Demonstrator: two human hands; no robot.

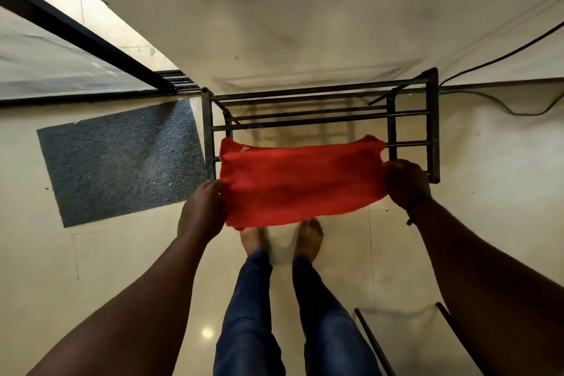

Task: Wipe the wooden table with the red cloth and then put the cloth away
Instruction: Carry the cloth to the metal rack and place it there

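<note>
The red cloth (300, 181) is stretched flat between both hands over the near rails of a black metal rack (433, 131) that stands against the wall. My left hand (204, 210) grips the cloth's left edge. My right hand (406, 181) grips its right edge, beside the rack's right end. The far edge of the cloth lies over a rail; the near edge hangs toward my bare feet. No wooden table shows in this view.
A dark grey doormat (122, 159) lies on the tiled floor left of the rack, next to a black door frame (91, 36). A black cable (500, 101) runs along the wall at the right. Thin black metal legs (375, 342) show at bottom right.
</note>
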